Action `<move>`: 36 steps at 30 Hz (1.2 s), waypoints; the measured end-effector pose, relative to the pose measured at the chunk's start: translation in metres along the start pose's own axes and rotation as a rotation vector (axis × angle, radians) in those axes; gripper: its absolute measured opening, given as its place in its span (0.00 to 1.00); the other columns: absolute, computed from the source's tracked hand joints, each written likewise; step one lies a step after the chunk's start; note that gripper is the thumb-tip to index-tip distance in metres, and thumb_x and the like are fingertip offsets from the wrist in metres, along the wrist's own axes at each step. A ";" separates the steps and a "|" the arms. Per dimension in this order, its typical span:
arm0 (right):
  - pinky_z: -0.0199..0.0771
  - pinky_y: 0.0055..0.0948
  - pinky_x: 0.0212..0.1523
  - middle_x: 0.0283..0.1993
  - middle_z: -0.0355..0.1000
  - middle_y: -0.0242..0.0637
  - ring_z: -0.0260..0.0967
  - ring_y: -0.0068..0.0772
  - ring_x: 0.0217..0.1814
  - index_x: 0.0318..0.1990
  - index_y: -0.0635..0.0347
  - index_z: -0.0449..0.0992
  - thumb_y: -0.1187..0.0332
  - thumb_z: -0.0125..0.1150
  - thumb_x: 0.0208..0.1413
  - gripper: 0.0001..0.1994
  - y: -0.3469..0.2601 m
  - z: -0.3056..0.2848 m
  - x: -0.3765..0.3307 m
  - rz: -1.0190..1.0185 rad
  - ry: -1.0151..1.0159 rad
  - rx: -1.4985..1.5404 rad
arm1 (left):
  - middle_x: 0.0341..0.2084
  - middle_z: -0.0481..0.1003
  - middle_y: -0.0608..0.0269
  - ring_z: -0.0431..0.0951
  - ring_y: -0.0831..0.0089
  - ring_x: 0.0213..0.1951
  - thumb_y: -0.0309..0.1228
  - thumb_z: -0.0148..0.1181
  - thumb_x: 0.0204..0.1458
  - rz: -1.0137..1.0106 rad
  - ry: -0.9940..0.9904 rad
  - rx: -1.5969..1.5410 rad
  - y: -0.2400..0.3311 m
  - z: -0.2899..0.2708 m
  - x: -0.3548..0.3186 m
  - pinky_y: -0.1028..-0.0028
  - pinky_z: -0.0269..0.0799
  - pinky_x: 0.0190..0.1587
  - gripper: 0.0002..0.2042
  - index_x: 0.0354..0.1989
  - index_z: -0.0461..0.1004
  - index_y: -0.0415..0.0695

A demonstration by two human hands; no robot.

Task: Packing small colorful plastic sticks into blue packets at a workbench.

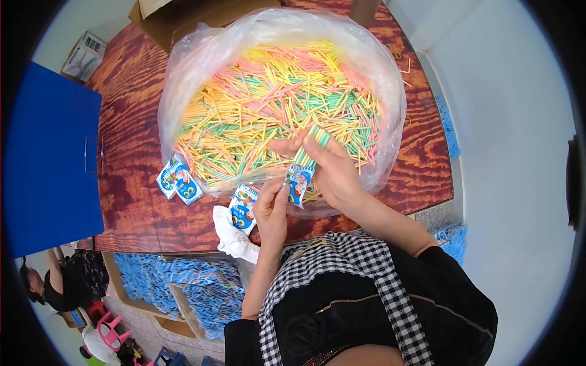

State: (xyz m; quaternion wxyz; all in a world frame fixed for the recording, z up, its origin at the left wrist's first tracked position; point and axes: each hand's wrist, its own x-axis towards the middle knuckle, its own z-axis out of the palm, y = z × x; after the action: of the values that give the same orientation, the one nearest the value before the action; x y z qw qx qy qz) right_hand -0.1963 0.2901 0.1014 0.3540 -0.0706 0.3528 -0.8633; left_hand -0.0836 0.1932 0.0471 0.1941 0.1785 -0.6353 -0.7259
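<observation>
close to the body, over the near edge of the wooden table (140, 201), the left hand (271, 210) pinches a small blue printed packet (298, 184) by its lower corner, thumb and fingers closed narrow on it. the packet hangs just in front of the big clear plastic bag (195, 61). the right hand (326, 168) sits above it, fingers curled around a short bundle of green sticks (312, 146) whose lower ends meet the packet's open top. judging by this, the sticks go in best if the left hand keeps the mouth of the packet spread and steady while the right keeps the bundle tight and straight, so no stick catches the rim or slips out sideways.

beside the left hand lies another blue packet (243, 208) on a white cloth (235, 238), and two more packets (179, 179) rest further left, touching the bag. below the table edge, trays hold heaps of blue packets (183, 287).

farther out, the bag is filled with loose sticks (268, 97) in yellow, pink, green and orange. a blue board (49, 158) stands at the left, and cardboard boxes (177, 18) sit at the far end.
</observation>
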 end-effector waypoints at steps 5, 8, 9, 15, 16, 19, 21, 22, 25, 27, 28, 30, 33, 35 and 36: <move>0.66 0.38 0.58 0.52 0.70 0.54 0.65 0.41 0.60 0.45 0.61 0.67 0.62 0.45 0.66 0.11 -0.006 -0.004 0.006 -0.027 -0.119 -0.089 | 0.35 0.73 0.66 0.71 0.82 0.35 0.21 0.53 0.56 -0.085 -0.024 -0.056 -0.006 -0.003 -0.003 0.83 0.65 0.39 0.07 0.40 0.75 0.34; 0.65 0.38 0.59 0.52 0.71 0.54 0.65 0.41 0.60 0.46 0.61 0.67 0.62 0.45 0.65 0.12 -0.003 -0.009 0.007 -0.040 -0.113 -0.179 | 0.36 0.73 0.66 0.71 0.82 0.35 0.21 0.53 0.56 -0.128 -0.010 -0.165 -0.013 -0.003 -0.004 0.83 0.65 0.39 0.07 0.40 0.75 0.34; 0.65 0.38 0.59 0.52 0.71 0.54 0.65 0.41 0.60 0.46 0.61 0.67 0.62 0.45 0.65 0.12 -0.004 -0.012 0.007 -0.041 -0.113 -0.179 | 0.36 0.73 0.66 0.71 0.82 0.36 0.21 0.53 0.56 -0.149 -0.008 -0.216 -0.016 -0.003 -0.004 0.83 0.65 0.39 0.07 0.40 0.75 0.33; 0.65 0.38 0.59 0.53 0.70 0.54 0.68 0.40 0.58 0.51 0.62 0.66 0.64 0.45 0.65 0.13 0.000 -0.017 -0.002 0.086 -0.038 -0.052 | 0.38 0.74 0.65 0.72 0.82 0.36 0.22 0.53 0.57 -0.220 0.021 -0.307 -0.020 -0.003 -0.008 0.83 0.66 0.41 0.08 0.41 0.75 0.34; 0.65 0.37 0.59 0.53 0.70 0.53 0.68 0.40 0.57 0.51 0.62 0.66 0.64 0.45 0.65 0.13 0.000 -0.014 -0.003 0.111 -0.041 -0.077 | 0.38 0.74 0.65 0.72 0.82 0.36 0.22 0.53 0.57 -0.220 0.018 -0.309 -0.020 -0.002 -0.007 0.83 0.66 0.41 0.08 0.41 0.75 0.34; 0.65 0.36 0.59 0.55 0.69 0.52 0.68 0.38 0.57 0.52 0.62 0.66 0.64 0.46 0.65 0.14 -0.003 -0.009 -0.004 0.131 -0.054 -0.155 | 0.38 0.74 0.63 0.72 0.81 0.37 0.22 0.53 0.57 -0.132 0.028 -0.254 -0.014 0.000 -0.005 0.82 0.66 0.41 0.08 0.42 0.75 0.34; 0.64 0.36 0.59 0.56 0.69 0.51 0.67 0.38 0.57 0.52 0.63 0.67 0.64 0.46 0.65 0.14 -0.007 -0.009 -0.004 0.131 -0.067 -0.206 | 0.39 0.73 0.63 0.72 0.81 0.37 0.21 0.53 0.56 -0.066 0.025 -0.202 -0.007 0.001 -0.005 0.83 0.67 0.39 0.08 0.42 0.75 0.33; 0.62 0.35 0.60 0.57 0.67 0.50 0.65 0.37 0.59 0.53 0.63 0.66 0.65 0.47 0.65 0.15 -0.010 -0.011 -0.003 0.079 -0.148 -0.300 | 0.39 0.73 0.63 0.72 0.81 0.37 0.21 0.53 0.56 -0.065 0.028 -0.202 -0.008 0.000 -0.005 0.83 0.67 0.39 0.08 0.42 0.75 0.33; 0.60 0.35 0.61 0.59 0.66 0.47 0.61 0.34 0.62 0.55 0.63 0.66 0.65 0.47 0.64 0.16 -0.016 -0.007 -0.001 -0.028 -0.242 -0.385 | 0.39 0.73 0.62 0.72 0.80 0.36 0.21 0.53 0.56 0.031 0.050 -0.151 -0.012 -0.001 -0.001 0.84 0.69 0.35 0.08 0.42 0.75 0.33; 0.58 0.35 0.62 0.59 0.65 0.45 0.60 0.33 0.63 0.56 0.63 0.66 0.64 0.47 0.64 0.17 -0.014 -0.005 0.000 -0.083 -0.256 -0.375 | 0.39 0.73 0.62 0.73 0.80 0.36 0.21 0.53 0.56 0.079 0.066 -0.151 -0.017 -0.002 0.001 0.85 0.70 0.32 0.08 0.43 0.75 0.34; 0.58 0.35 0.62 0.60 0.65 0.43 0.61 0.34 0.62 0.56 0.63 0.67 0.64 0.49 0.63 0.18 -0.010 -0.004 0.001 -0.095 -0.270 -0.587 | 0.39 0.73 0.62 0.73 0.80 0.36 0.21 0.53 0.56 0.081 0.069 -0.148 -0.014 -0.002 0.001 0.85 0.70 0.32 0.08 0.43 0.75 0.34; 0.58 0.34 0.62 0.60 0.65 0.42 0.62 0.35 0.61 0.56 0.64 0.68 0.64 0.51 0.62 0.18 -0.008 -0.001 0.000 -0.107 -0.288 -0.793 | 0.39 0.74 0.63 0.72 0.79 0.38 0.21 0.55 0.55 -0.101 0.122 -0.365 -0.008 0.001 0.000 0.78 0.67 0.43 0.09 0.43 0.74 0.34; 0.61 0.34 0.58 0.58 0.65 0.42 0.64 0.41 0.58 0.55 0.63 0.69 0.66 0.55 0.57 0.19 -0.009 0.009 -0.003 -0.525 -0.320 -1.495 | 0.41 0.74 0.60 0.75 0.77 0.38 0.21 0.54 0.56 -0.103 0.069 -0.478 -0.014 -0.006 -0.003 0.83 0.72 0.33 0.08 0.43 0.74 0.34; 0.66 0.34 0.53 0.53 0.66 0.44 0.66 0.45 0.53 0.54 0.62 0.70 0.71 0.57 0.52 0.20 -0.010 0.009 -0.005 -0.353 -0.275 -1.437 | 0.42 0.74 0.60 0.76 0.76 0.39 0.22 0.55 0.56 -0.180 0.023 -0.505 -0.016 -0.013 -0.005 0.80 0.73 0.38 0.09 0.44 0.73 0.35; 0.68 0.34 0.47 0.45 0.67 0.43 0.67 0.43 0.49 0.51 0.61 0.72 0.75 0.56 0.51 0.17 -0.009 0.013 -0.009 -0.291 -0.202 -1.349 | 0.42 0.74 0.60 0.76 0.76 0.40 0.22 0.55 0.56 -0.177 0.065 -0.542 -0.016 -0.013 -0.006 0.79 0.73 0.40 0.09 0.45 0.73 0.36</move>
State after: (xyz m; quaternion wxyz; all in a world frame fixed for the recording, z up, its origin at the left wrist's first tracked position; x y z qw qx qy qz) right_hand -0.1900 0.2936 0.1184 0.1446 -0.4014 0.7642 -0.4837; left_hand -0.0721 0.1870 0.0294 0.1908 0.1979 -0.3934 -0.8773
